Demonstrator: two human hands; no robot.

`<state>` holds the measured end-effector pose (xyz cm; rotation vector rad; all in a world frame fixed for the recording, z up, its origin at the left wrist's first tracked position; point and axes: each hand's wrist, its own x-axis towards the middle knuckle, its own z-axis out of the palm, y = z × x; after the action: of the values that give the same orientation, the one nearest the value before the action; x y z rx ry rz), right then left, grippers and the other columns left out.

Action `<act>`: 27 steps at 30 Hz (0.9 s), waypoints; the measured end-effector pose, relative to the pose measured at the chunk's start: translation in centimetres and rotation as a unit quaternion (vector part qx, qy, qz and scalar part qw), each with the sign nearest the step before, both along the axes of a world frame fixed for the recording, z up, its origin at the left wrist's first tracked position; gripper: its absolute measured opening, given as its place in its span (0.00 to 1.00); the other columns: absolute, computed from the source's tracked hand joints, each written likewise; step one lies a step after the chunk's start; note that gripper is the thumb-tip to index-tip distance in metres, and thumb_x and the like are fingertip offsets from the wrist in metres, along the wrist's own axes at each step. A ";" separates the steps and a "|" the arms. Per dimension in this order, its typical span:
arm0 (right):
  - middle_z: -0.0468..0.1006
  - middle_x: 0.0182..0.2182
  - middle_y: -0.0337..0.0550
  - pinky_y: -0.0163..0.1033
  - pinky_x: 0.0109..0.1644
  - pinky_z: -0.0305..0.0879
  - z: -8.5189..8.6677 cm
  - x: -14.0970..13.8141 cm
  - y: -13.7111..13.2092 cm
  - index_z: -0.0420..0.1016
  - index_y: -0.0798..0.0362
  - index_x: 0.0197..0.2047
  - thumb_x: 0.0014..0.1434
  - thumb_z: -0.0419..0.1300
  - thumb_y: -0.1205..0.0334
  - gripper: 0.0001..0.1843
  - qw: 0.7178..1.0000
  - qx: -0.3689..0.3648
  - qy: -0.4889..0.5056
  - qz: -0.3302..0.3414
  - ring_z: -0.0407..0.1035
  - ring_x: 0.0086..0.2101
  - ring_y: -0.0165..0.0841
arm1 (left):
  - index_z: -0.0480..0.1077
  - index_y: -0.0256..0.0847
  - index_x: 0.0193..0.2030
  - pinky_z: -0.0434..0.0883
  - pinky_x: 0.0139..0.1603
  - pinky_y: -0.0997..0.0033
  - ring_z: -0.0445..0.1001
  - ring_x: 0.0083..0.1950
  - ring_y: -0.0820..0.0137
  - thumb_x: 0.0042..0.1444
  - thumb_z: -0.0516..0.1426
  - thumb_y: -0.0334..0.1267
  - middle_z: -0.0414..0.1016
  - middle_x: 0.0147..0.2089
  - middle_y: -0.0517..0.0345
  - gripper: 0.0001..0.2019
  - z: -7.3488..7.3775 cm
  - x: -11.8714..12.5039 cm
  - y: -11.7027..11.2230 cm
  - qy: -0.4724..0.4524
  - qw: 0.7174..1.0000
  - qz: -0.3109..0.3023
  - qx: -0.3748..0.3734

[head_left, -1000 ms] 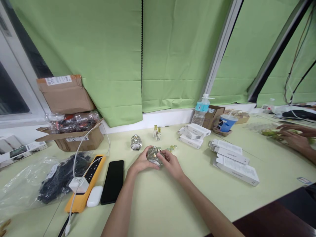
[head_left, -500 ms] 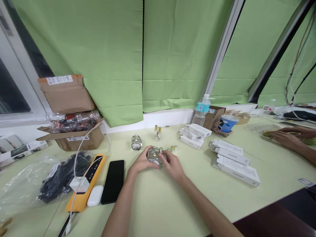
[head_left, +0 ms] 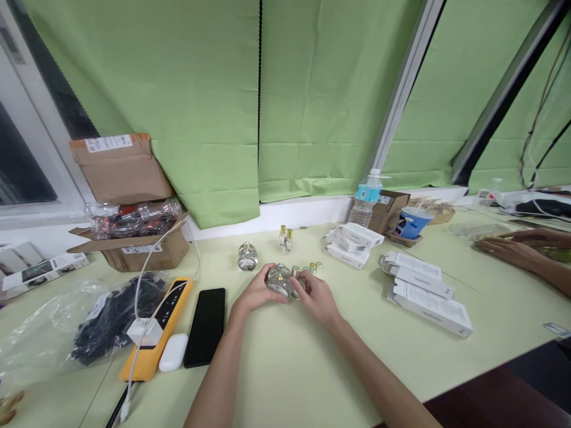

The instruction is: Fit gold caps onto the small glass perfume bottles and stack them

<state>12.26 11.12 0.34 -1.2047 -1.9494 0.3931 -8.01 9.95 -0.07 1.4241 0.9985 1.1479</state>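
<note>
My left hand (head_left: 254, 292) wraps round a rounded clear glass bottle (head_left: 279, 278) with a pointed top, on or just above the table. Close against its right side, my right hand (head_left: 319, 298) is closed, with a small metallic cap (head_left: 295, 271) showing at its fingertips. Whatever lies below the cap is mostly hidden by the fingers. Several small gold-green caps (head_left: 313, 267) lie just behind that hand. A similar rounded glass bottle (head_left: 247, 257) stands to the left. Behind, two small gold-capped vials (head_left: 289, 241) stand upright together.
Flat white boxes (head_left: 428, 300) lie at right, near a water bottle (head_left: 366, 199) and blue cup (head_left: 413, 222). At left are a phone (head_left: 205, 327), an orange power strip (head_left: 138, 364), and an open carton (head_left: 147, 260). Another person's hand (head_left: 508, 248) works far right.
My right hand has shifted slightly to the right, and the metallic cap at its fingertips stands a little farther from the glass bottle. The left hand keeps its hold.
</note>
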 end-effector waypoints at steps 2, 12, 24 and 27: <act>0.71 0.21 0.39 0.38 0.29 0.54 0.0 0.1 0.1 0.71 0.49 0.35 0.63 0.49 0.35 0.26 1.000 0.007 -0.007 -0.012 0.61 0.23 0.34 | 0.63 0.46 0.59 0.70 0.52 0.65 0.73 0.53 0.60 0.31 0.74 0.34 0.73 0.54 0.53 0.44 -0.1 0.0 0.1 0.001 1.000 0.001 0.004; 0.65 0.19 0.36 0.35 0.27 0.51 0.1 0.4 -0.5 0.67 0.49 0.30 0.63 0.52 0.39 0.23 0.998 0.044 -0.020 -0.037 0.58 0.21 0.31 | 0.67 0.44 0.54 0.69 0.52 0.65 0.74 0.50 0.62 0.40 0.71 0.40 0.74 0.51 0.54 0.33 -0.4 0.0 0.3 0.020 0.999 0.017 0.021; 0.65 0.18 0.34 0.34 0.28 0.51 0.2 0.7 -0.5 0.64 0.50 0.27 0.63 0.54 0.44 0.20 0.994 0.090 -0.040 -0.045 0.59 0.20 0.29 | 0.66 0.44 0.52 0.68 0.50 0.64 0.74 0.48 0.62 0.37 0.72 0.38 0.75 0.48 0.54 0.33 -1.0 -0.1 0.6 0.021 0.997 0.068 0.027; 0.65 0.17 0.34 0.34 0.27 0.51 0.3 0.7 -0.6 0.63 0.50 0.25 0.63 0.55 0.46 0.20 0.993 0.102 -0.039 -0.047 0.59 0.20 0.28 | 0.66 0.44 0.52 0.68 0.50 0.63 0.74 0.49 0.61 0.37 0.72 0.39 0.74 0.48 0.54 0.34 -1.0 -0.1 0.5 0.034 0.995 0.089 0.031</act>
<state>12.93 10.50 0.67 -1.1868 -1.9375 0.0963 -8.06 10.48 -1.06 1.4534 1.1647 1.2760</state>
